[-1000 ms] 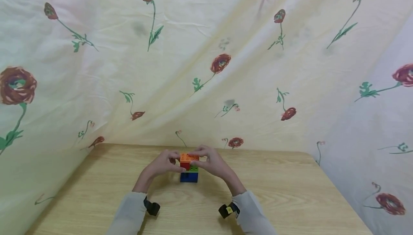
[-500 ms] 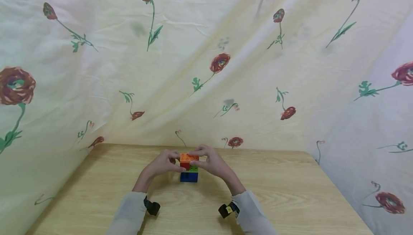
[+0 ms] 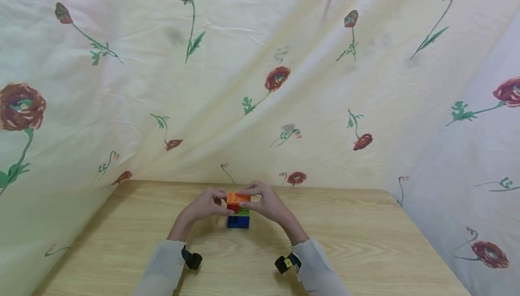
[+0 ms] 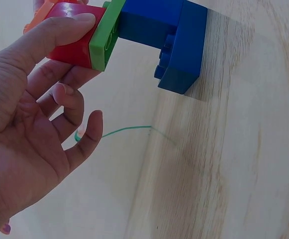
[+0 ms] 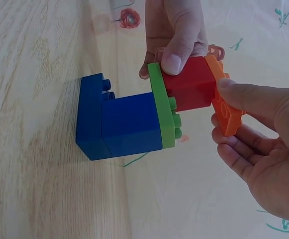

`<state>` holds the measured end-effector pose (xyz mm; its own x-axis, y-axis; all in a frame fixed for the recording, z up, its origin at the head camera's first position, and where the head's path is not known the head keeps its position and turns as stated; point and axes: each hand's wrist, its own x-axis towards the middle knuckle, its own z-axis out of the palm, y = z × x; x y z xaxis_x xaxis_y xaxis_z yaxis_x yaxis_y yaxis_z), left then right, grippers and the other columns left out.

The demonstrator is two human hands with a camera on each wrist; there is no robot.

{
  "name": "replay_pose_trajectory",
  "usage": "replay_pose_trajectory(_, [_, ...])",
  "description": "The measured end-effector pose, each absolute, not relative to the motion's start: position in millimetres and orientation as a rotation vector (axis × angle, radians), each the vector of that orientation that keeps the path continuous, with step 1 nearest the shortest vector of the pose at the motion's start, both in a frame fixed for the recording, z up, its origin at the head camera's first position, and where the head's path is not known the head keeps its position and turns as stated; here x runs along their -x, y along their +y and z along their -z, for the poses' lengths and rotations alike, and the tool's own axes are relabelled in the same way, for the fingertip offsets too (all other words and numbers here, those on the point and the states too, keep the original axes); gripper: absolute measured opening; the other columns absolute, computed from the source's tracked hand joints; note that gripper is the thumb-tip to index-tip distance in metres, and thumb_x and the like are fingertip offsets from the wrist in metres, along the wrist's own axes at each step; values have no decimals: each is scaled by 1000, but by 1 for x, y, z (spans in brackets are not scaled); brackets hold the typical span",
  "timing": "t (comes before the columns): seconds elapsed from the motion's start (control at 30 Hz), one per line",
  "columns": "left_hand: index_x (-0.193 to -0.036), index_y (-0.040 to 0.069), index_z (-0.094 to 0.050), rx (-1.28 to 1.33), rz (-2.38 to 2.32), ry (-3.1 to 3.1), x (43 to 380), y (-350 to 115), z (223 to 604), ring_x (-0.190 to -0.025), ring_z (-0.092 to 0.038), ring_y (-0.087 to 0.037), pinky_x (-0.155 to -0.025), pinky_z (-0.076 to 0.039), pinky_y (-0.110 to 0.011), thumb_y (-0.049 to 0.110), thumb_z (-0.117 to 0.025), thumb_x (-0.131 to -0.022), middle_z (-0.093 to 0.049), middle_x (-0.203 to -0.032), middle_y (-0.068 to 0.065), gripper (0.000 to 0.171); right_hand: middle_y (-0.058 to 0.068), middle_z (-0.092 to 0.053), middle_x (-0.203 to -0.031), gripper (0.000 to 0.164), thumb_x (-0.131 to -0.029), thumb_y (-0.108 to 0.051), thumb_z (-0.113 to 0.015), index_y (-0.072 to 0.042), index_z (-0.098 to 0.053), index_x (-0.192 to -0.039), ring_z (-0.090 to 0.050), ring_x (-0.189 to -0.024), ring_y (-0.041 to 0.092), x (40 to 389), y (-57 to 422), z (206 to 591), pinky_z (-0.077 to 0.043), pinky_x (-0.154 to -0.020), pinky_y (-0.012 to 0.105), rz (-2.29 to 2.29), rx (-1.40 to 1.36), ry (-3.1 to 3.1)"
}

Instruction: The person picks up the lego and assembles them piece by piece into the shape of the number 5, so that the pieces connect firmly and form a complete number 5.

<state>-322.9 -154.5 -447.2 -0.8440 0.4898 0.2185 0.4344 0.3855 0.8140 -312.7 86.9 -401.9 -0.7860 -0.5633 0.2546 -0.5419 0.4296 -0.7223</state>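
A stack of toy building bricks stands on the wooden table. At its bottom is a blue plate [image 5: 90,119], with a blue brick [image 5: 132,122] on part of it. Above comes a thin green plate [image 5: 168,117], then a red brick [image 5: 196,87], and an orange plate [image 5: 229,117] on top. My left hand [image 3: 205,208] pinches the red brick, thumb on its near face. My right hand [image 3: 268,205] pinches the orange plate, which overhangs the red brick to the right. Studs show on the bare part of the green plate. The stack's far side is hidden in the head view.
The pale wooden table [image 3: 357,242] spreads out around the stack. A cream cloth [image 3: 227,84] with printed red flowers hangs behind it and at both sides. Each wrist carries a small black camera [image 3: 192,261].
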Motion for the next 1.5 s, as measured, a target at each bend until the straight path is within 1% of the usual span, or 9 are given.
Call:
replay_pose_trajectory(0.13, [-103,4,-78,-857,-1491,2561,323,-154,447,-69,-41,-11,-63,-32,-23,9,-80,-86,-59,-89,-22,19,6,-67,-115,30,-92,-19,-76,-12,-75,-122,-58,-104,19,313,86,403,-52,-84,31,1314,1009,2644])
replay_pose_trajectory(0.33, [-106,5,-78,-874,-1492,2553,323,-156,446,-68,-41,-10,-63,-32,-23,11,-81,-86,-57,-87,-19,22,7,-67,-115,30,-92,-19,-76,-12,-75,-122,-59,-105,21,314,86,403,-54,-88,44,1319,1011,2643])
replay_pose_trajectory(0.53, [-108,5,-78,-895,-1509,2527,324,-156,445,-68,-41,-10,-63,-33,-22,13,-82,-85,-56,-87,-18,24,6,-67,-116,30,-93,-19,-76,-14,-75,-123,-59,-107,21,314,87,402,-53,-91,46,1302,1002,2646])
replay_pose_trajectory(0.67, [-108,5,-78,-900,-1501,2529,325,-156,445,-68,-42,-11,-63,-34,-22,12,-81,-85,-57,-88,-21,24,8,-67,-117,31,-94,-18,-75,-12,-75,-124,-59,-108,23,315,88,402,-53,-91,52,1315,1023,2627])
replay_pose_trajectory(0.9, [-104,7,-79,-888,-1465,2555,324,-156,446,-71,-44,-12,-63,-35,-23,15,-82,-86,-61,-90,-18,21,9,-67,-118,32,-94,-19,-74,-10,-73,-125,-59,-106,21,314,89,401,-55,-89,47,1297,1043,2619])
replay_pose_trajectory(1.07, [-105,6,-78,-887,-1477,2551,322,-155,444,-71,-44,-12,-63,-34,-23,14,-81,-85,-62,-90,-18,22,10,-69,-121,32,-95,-18,-73,-10,-73,-126,-61,-110,25,315,90,401,-55,-89,45,1295,1060,2607])
replay_pose_trajectory(1.33, [-106,8,-79,-895,-1455,2563,323,-156,445,-72,-46,-13,-64,-37,-23,16,-82,-85,-63,-90,-10,23,13,-70,-123,32,-94,-14,-73,-7,-72,-126,-62,-113,30,315,89,402,-52,-94,59,1325,1076,2580])
replay_pose_trajectory(1.4, [-106,8,-79,-897,-1459,2562,323,-156,444,-73,-46,-13,-64,-37,-23,16,-82,-85,-62,-89,-11,23,12,-70,-122,32,-94,-14,-73,-7,-73,-125,-63,-113,29,315,89,401,-51,-95,60,1323,1074,2584])
replay_pose_trajectory(1.5, [-105,7,-79,-900,-1466,2561,323,-156,444,-72,-46,-12,-64,-36,-23,16,-82,-85,-61,-89,-17,22,12,-71,-121,31,-94,-15,-73,-7,-73,-125,-64,-110,27,314,88,401,-54,-94,55,1300,1072,2606])
